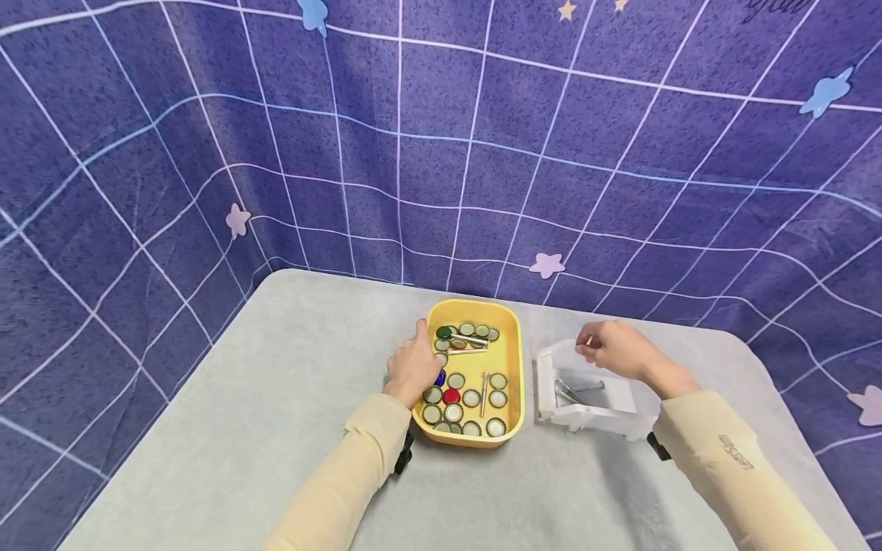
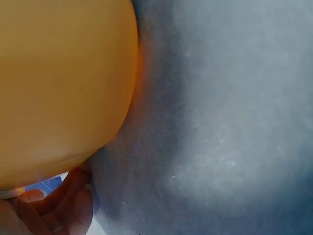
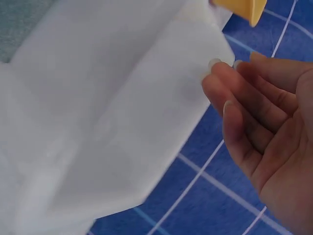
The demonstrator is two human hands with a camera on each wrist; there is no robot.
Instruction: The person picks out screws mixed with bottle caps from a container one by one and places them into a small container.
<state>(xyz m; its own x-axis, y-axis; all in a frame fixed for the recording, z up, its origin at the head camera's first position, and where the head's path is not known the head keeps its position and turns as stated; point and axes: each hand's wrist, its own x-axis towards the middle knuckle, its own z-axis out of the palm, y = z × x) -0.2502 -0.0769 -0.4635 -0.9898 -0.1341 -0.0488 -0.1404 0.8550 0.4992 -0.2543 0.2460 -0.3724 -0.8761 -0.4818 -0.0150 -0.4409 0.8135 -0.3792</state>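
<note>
My left hand (image 1: pixel 412 365) grips the left rim of a yellow tray (image 1: pixel 513 367), with its fingers (image 2: pixel 78 203) curled against the outer wall in the left wrist view. Inside the tray lie several bottle caps (image 1: pixel 496 427), mostly showing their pale undersides, among them a red cap (image 1: pixel 451 396), and a few slim silver nails (image 1: pixel 485 394). Above the far edge of a white bin (image 1: pixel 599 417), my right hand (image 1: pixel 616 348) hovers with loosely bent fingers; nothing shows between them in the right wrist view. Several nails (image 1: pixel 568 392) lie in that bin.
Both containers stand side by side on a grey tabletop (image 1: pixel 276 398), the white bin right of the tray. A purple-blue curtain (image 1: pixel 441 153) with grid lines and stars hangs behind the table's far edge and along its sides.
</note>
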